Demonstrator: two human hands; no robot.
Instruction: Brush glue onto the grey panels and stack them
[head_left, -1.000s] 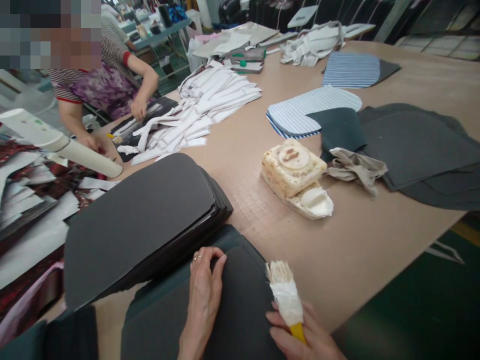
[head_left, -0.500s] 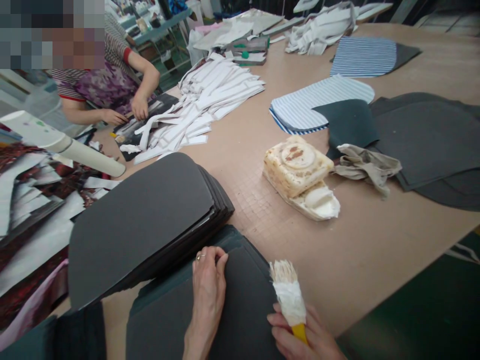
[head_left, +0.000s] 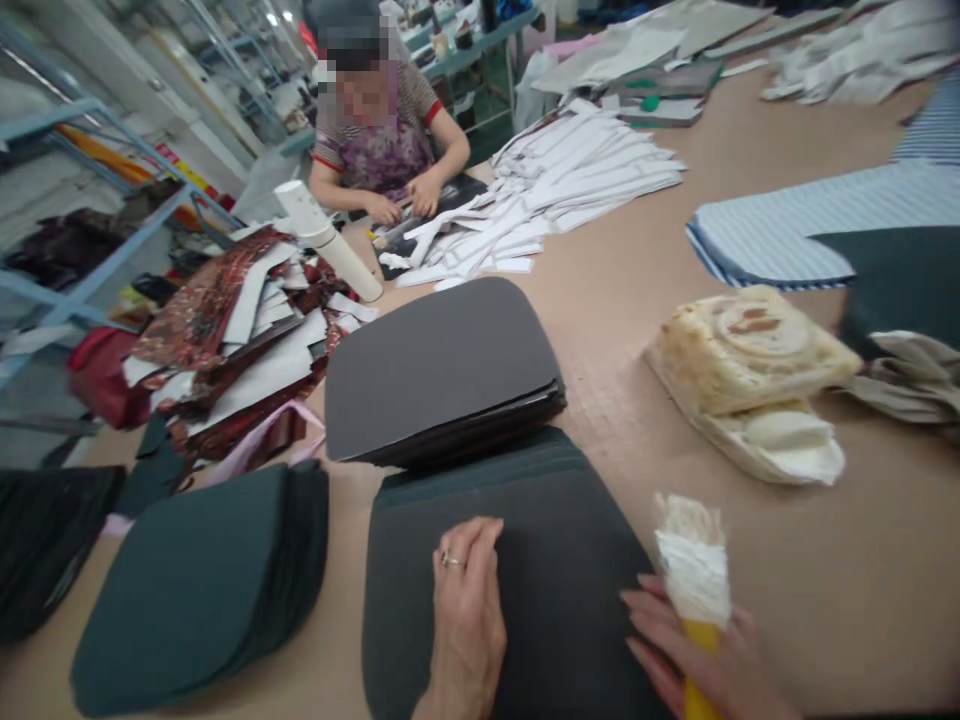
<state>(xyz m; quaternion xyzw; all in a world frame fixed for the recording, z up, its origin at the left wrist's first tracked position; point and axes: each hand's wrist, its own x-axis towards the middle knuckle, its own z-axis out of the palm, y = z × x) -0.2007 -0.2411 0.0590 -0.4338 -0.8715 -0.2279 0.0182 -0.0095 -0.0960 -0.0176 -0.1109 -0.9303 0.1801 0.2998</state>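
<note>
My left hand [head_left: 469,610], a ring on one finger, rests with curled, pressed-together fingers on a stack of dark grey panels [head_left: 555,560]. Its fingertips are turned away, so I cannot see what they pinch, if anything. My right hand [head_left: 697,640] holds a paintbrush [head_left: 694,560] by its yellow handle, pale bristles pointing up and away. Some of this hand's fingers reach to the right edge of the panels. White material coats the lower bristles. Beyond the panels stands a thicker stack of rounded dark pieces [head_left: 450,370].
A crusted, pale container [head_left: 750,350] with white paste sits at right, near a crumpled cloth [head_left: 911,375]. Dark green pieces [head_left: 195,580] are stacked at left. Across the table a co-worker [head_left: 394,150] handles strips beside white strips [head_left: 577,190]. A white flask [head_left: 330,240] leans near patterned scraps.
The view has swung left, bringing the left-hand stacks and shelving into sight. My left hand has shifted from the panels' upper edge onto their surface. The brush stays in my right hand.
</note>
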